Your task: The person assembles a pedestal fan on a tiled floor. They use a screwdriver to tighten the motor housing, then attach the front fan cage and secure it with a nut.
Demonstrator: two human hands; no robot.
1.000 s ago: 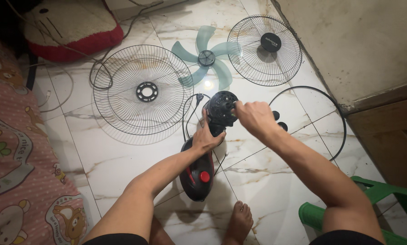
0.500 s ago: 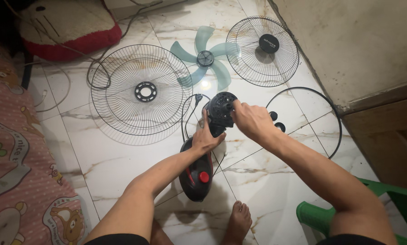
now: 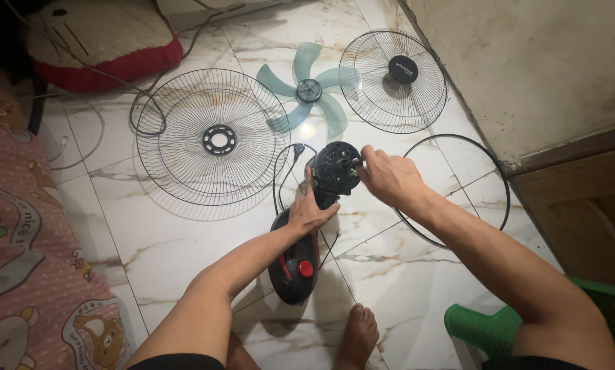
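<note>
A white marble floor (image 3: 184, 247) carries the whole spread, with a pink patterned mattress (image 3: 19, 240) along one side and a red-and-white cushion (image 3: 102, 41) at the top. Largest of the parts is the rear wire guard (image 3: 211, 140), lying flat and well apart from the smaller front guard (image 3: 393, 79) near the wall; the pale green blade (image 3: 309, 92) lies between them. A thin black ring (image 3: 503, 185) lies partly under the right forearm, and a green plastic stool (image 3: 486, 329) pokes in at the lower corner.

In the middle lies the fan body, its black and red base (image 3: 292, 267) flat on the tiles near a bare foot (image 3: 359, 336), with the black motor (image 3: 335, 168) tipped up at the far end, face toward the person. The left hand (image 3: 311, 205) is wrapped around the neck just below the motor. The right hand (image 3: 386, 178) has its fingertips pinched together at the centre of the motor face; what they grip is too small to tell.

To my eye the steadying grip matters most: the neck wants to stay clamped so the motor cannot swivel while the fingertips work, and any turning is best kept square to the shaft so nothing binds
</note>
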